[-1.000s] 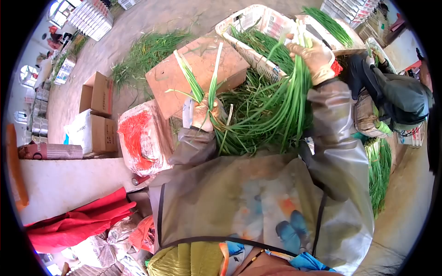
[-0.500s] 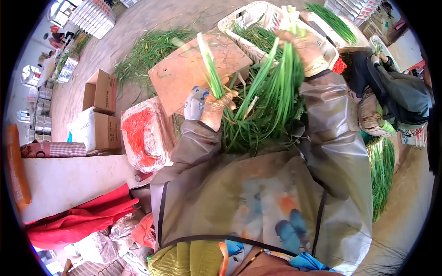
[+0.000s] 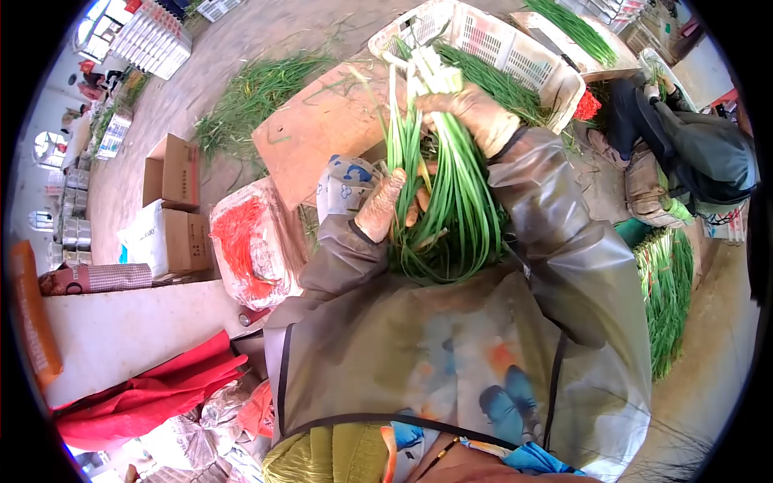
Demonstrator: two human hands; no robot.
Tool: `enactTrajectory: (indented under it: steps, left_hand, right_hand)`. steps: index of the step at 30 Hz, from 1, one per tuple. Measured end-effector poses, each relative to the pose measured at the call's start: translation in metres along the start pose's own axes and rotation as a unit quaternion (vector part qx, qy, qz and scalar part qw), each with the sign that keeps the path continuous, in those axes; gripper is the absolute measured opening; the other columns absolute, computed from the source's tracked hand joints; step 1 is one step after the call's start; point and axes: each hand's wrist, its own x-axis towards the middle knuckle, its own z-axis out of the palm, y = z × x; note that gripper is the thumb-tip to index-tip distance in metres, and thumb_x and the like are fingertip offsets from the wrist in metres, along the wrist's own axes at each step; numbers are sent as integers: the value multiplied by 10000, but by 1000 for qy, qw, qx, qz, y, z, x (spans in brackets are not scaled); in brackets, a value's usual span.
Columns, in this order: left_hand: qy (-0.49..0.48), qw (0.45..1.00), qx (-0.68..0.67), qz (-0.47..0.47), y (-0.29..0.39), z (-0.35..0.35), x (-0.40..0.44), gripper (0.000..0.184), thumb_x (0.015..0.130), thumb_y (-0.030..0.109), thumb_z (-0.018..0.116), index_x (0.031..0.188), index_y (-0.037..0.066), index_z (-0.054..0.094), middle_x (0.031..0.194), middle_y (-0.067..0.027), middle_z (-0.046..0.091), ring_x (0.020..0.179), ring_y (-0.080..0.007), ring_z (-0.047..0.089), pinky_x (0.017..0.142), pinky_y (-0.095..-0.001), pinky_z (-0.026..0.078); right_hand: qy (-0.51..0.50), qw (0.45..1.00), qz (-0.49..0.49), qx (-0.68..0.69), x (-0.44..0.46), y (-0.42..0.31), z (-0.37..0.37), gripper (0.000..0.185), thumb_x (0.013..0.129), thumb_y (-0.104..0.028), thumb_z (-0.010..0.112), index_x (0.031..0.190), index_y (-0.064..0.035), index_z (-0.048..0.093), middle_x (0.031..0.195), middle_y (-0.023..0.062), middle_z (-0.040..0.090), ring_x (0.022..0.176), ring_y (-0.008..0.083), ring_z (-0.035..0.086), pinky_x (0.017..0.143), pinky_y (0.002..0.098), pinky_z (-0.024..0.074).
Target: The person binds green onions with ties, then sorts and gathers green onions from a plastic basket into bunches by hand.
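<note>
My right hand (image 3: 475,117), in a soiled tan glove, is closed around a bunch of chives (image 3: 459,189) just below its white stalk ends. The long green leaves hang down in front of my apron. My left hand (image 3: 382,205), gloved too, grips some of the leaves lower on the left side, with its thumb toward me and its fingers partly hidden behind the stalks. Right behind the bunch stands a white plastic crate (image 3: 515,48) with more greens in it. A brown board (image 3: 322,129) lies beyond my left hand.
A bundle of red ties (image 3: 241,233) lies on a wrapped block at the left. Open cardboard boxes (image 3: 173,173) stand farther left, and loose greens (image 3: 258,97) cover the floor ahead. At the right sits another person (image 3: 692,145), near stacked bundled chives (image 3: 667,298).
My right hand has moved left and down with the bunch, bringing it beside the stalks at my left hand. The white ends now stand close together. More of the crate shows.
</note>
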Motion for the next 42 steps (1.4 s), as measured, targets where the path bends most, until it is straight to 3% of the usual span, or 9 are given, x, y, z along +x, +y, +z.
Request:
enactTrajectory:
  steps: [7, 11, 14, 17, 21, 25, 28, 36, 42]
  left_hand:
    - [96, 979, -178, -7, -17, -25, 2, 587, 882, 464, 436, 1251, 9, 388, 893, -87, 594, 821, -170, 579, 720, -264, 473]
    - [78, 994, -1, 74, -8, -18, 11, 483, 829, 336, 587, 1157, -8, 499, 952, -83, 603, 861, -156, 565, 747, -262, 460]
    - [111, 987, -94, 64, 3, -10, 20, 384, 793, 213, 643, 1106, 11, 549, 947, -57, 614, 793, -125, 565, 695, -235, 461]
    - [180, 972, -128, 83, 4, -12, 23, 253, 824, 147, 601, 1052, 38, 584, 816, -36, 613, 668, -105, 558, 575, -206, 457]
    - [177, 968, -173, 48, -2, -35, 19, 236, 825, 152, 598, 1033, 41, 591, 792, -41, 610, 630, -109, 560, 546, -224, 474]
    - [158, 965, -191, 79, -7, -35, 19, 220, 782, 73, 635, 994, 33, 594, 810, -50, 617, 667, -125, 585, 570, -236, 488]
    - [276, 948, -119, 109, -15, -35, 25, 251, 758, -38, 611, 998, 24, 572, 811, -42, 615, 671, -136, 577, 611, -244, 478]
    - [280, 928, -38, 245, -23, 8, 38, 366, 762, -48, 609, 1101, 11, 485, 866, -54, 606, 736, -118, 566, 655, -212, 462]
    - [298, 941, -84, 135, -20, -27, 23, 146, 788, 2, 605, 912, 39, 538, 773, -53, 588, 614, -138, 547, 552, -229, 461]
  right_hand:
    - [0, 992, -87, -89, 10, 20, -11, 231, 720, -87, 706, 908, 13, 616, 778, 60, 636, 674, 141, 589, 624, 250, 465]
    - [17, 992, -47, -115, 5, 28, -3, 253, 730, -116, 700, 927, 10, 603, 779, 59, 628, 661, 139, 587, 619, 249, 470]
    - [-3, 976, -117, -181, 10, 33, -2, 253, 734, -127, 695, 921, 9, 595, 770, 61, 623, 656, 143, 592, 595, 251, 477]
    - [-41, 996, -75, 31, -13, 17, 6, 195, 736, -82, 668, 897, -5, 590, 742, 55, 602, 593, 127, 567, 523, 234, 462]
    - [-92, 991, -63, 71, -15, 20, -8, 220, 737, -79, 670, 920, 8, 584, 746, 57, 607, 593, 130, 564, 539, 235, 461]
    - [144, 975, -106, -133, 4, 35, -24, 518, 699, -137, 710, 1109, 95, 493, 896, 115, 632, 730, 149, 600, 663, 242, 484]
    - [103, 979, -147, -99, -1, 37, -18, 547, 687, -151, 723, 1116, 96, 490, 913, 115, 635, 784, 155, 596, 712, 238, 472]
    - [71, 966, -124, -216, -11, 33, 24, 470, 675, -154, 725, 1090, -2, 565, 946, 102, 637, 854, 167, 574, 803, 267, 436]
    - [-9, 994, -92, -56, -4, 40, -5, 344, 715, -99, 693, 1012, 14, 562, 868, 85, 642, 783, 152, 614, 714, 269, 493]
